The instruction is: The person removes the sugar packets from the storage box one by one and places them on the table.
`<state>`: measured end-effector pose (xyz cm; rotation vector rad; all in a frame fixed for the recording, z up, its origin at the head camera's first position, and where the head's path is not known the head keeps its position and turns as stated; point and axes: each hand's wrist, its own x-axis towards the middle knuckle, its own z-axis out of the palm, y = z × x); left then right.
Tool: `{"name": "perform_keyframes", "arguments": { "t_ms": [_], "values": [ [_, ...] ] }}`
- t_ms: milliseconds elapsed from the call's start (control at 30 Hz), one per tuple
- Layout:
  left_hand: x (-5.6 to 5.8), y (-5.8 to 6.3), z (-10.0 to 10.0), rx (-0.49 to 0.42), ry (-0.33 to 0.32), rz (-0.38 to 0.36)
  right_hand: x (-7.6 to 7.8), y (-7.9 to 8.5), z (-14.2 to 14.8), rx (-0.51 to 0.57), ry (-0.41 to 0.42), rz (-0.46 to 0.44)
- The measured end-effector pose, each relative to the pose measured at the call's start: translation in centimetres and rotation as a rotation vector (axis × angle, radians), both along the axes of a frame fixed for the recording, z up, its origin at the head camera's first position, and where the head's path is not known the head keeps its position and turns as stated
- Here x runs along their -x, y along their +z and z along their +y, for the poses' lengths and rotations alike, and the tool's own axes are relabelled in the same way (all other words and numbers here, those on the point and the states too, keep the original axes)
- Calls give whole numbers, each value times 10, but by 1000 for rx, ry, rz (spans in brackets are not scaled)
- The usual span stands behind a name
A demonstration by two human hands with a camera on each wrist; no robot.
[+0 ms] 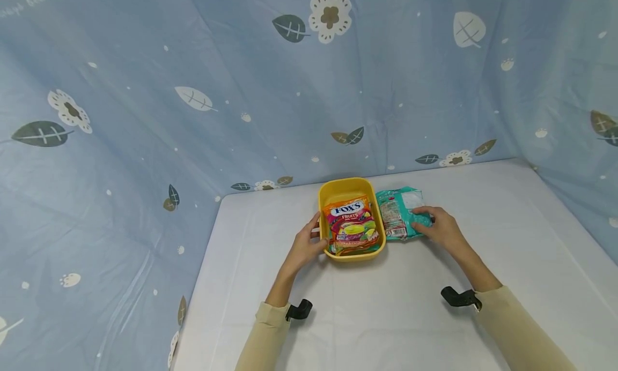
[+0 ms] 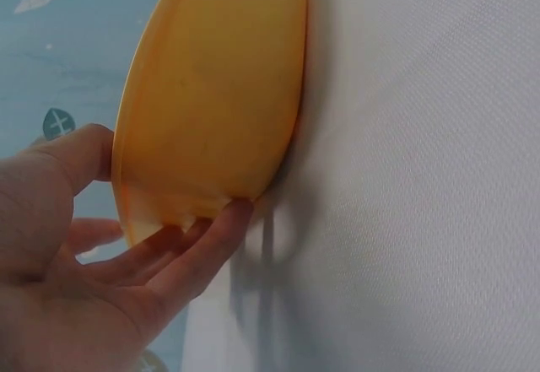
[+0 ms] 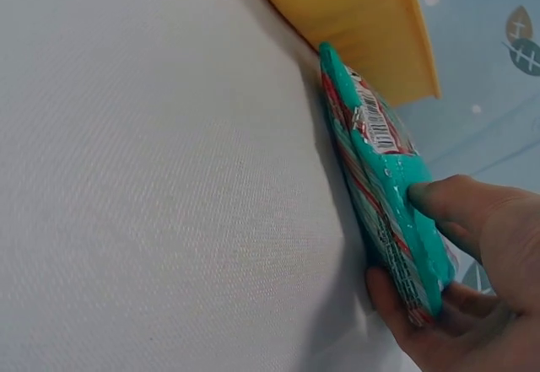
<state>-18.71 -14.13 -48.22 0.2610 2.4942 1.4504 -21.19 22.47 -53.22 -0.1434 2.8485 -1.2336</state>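
Observation:
A yellow plastic container (image 1: 345, 188) sits on the table, holding an orange and purple Fox's Fruits candy bag (image 1: 353, 227) with a teal packet edge showing beneath it. My left hand (image 1: 307, 243) grips the container's left side, thumb at the rim and fingertips against the outer wall (image 2: 211, 94). Just right of the container lies a teal candy bag (image 1: 393, 215), its barcode side up. My right hand (image 1: 443, 229) pinches that bag's right end, the thumb on top and fingers at the underside, as the right wrist view shows of the bag (image 3: 384, 169).
A white cloth covers the table (image 1: 270, 264). Behind it and at the sides hangs a blue curtain (image 1: 270, 92) with leaf and flower prints. Black wrist mounts (image 1: 300, 309) sit at both sleeve cuffs.

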Motion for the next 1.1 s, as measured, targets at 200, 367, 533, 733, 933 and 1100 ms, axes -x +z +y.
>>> {"name": "perform_keyframes", "arguments": {
  "t_ms": [200, 367, 533, 733, 933, 1100],
  "values": [
    [8, -23, -4, 13, 30, 3, -2, -1, -2, -5, -7, 20],
    [8, -27, -4, 16, 37, 15, -4, -2, -2, -26, -2, 50],
    [8, -28, -4, 11, 32, 10, -6, 0, -3, -51, 12, 86],
    [5, -18, -3, -9, 15, -8, -9, 2, -4, -74, 23, 111],
    [-3, 4, 0, -5, 2, 6, -10, 4, -5, -93, 31, 118],
    [-5, 10, 2, -7, 0, 1, -10, 9, -7, -148, 31, 40]
  ]
}}
